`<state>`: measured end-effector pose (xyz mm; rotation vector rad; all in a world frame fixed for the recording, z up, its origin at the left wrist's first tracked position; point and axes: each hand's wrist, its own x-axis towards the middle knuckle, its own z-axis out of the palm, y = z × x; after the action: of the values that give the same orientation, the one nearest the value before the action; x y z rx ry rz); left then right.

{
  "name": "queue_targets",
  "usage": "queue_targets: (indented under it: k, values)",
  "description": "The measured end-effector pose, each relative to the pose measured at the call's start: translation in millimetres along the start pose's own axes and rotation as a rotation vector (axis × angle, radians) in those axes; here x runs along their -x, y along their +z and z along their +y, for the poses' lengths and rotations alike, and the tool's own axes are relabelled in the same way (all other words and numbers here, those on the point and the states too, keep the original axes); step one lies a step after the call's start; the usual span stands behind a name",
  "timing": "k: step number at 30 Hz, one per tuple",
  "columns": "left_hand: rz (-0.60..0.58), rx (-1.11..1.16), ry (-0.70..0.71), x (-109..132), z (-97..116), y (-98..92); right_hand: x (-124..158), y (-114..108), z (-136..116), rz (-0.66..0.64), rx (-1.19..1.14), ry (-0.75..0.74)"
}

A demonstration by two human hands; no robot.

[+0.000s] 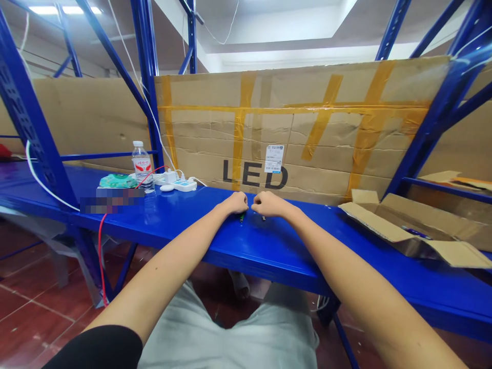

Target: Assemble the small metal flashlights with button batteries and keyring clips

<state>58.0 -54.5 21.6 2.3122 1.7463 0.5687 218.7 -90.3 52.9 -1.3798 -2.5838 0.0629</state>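
Both arms reach forward over the blue table (253,251). My left hand (235,203) is closed just above the tabletop, with a small green item (242,217) showing beneath it. Close beside it, a small gap away, my right hand (268,204) is also closed. A small dark and light piece (263,218) shows under the right hand. Both small items are too tiny to make out, and the curled fingers hide what they grip.
An open cardboard box (384,223) lies on the right. At the left are a water bottle (143,166), a green packet (118,180), and a white power strip (184,184) with cables. A large LED carton (207,138) stands behind, between blue posts.
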Motion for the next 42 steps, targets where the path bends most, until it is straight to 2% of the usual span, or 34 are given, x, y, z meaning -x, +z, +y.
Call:
queue_targets:
  k: [4,8,11,15,19,22,25,28,31,35,42]
  values:
    - [0.015,0.028,0.003,-2,-2,0.5,7,14,-30,-0.028,0.068,0.005]
    - [-0.041,0.149,0.016,-2,-4,1.3,5,20,-34,-0.055,0.127,0.037]
    - [-0.122,0.298,0.043,-3,-6,2.6,4,15,-28,-0.164,0.103,0.057]
    - [-0.147,0.332,0.102,-5,-8,3.7,10,-4,-11,-0.368,-0.023,0.076]
    - [-0.174,0.311,0.182,-3,-4,3.9,30,-29,20,-0.439,-0.249,0.062]
    - [-0.201,0.287,0.234,0,3,2.9,47,-43,52,-0.372,-0.524,0.074]
    - [-0.099,0.198,0.273,3,9,2.4,56,-47,77,-0.248,-0.658,0.081]
    - [0.065,0.109,0.320,5,14,4.8,55,-44,86,-0.115,-0.611,0.137]
    - [0.104,0.050,0.402,7,22,9.6,50,-38,84,-0.013,-0.558,0.171]
    - [0.041,-0.041,0.467,15,37,17.9,43,-31,78,-0.035,-0.587,0.098]
    - [0.039,-0.258,0.428,17,47,32.0,40,-22,73,-0.109,-0.590,0.058]
